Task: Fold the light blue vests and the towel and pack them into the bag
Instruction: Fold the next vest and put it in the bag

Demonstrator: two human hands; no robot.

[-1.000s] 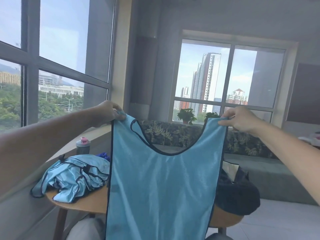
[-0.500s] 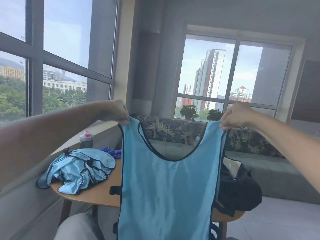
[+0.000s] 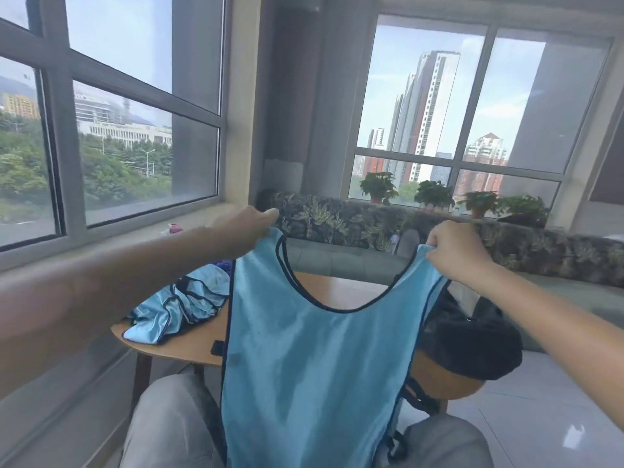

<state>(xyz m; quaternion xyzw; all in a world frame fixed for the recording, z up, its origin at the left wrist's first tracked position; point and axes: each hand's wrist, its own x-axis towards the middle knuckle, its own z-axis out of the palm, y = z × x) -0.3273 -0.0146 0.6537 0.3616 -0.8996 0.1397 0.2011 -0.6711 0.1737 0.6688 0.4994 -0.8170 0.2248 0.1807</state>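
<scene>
Up front, head view: light blue vest (image 3: 314, 359) hangs spread btwn both hands, over the person's lap, in front of the wooden table (image 3: 337, 285). L hand (image 3: 248, 228) pinches one shoulder strap, R hand (image 3: 456, 249) fingers curled round the other. More vests (image 3: 179, 305) crumpled on table's left; black bag (image 3: 469, 346) on its right edge.

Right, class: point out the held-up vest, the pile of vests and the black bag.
held-up vest (image 3: 314, 366), head view, middle of its front panel.
pile of vests (image 3: 182, 309), head view, crumpled top fabric.
black bag (image 3: 469, 346), head view, its rounded dark side.
</scene>
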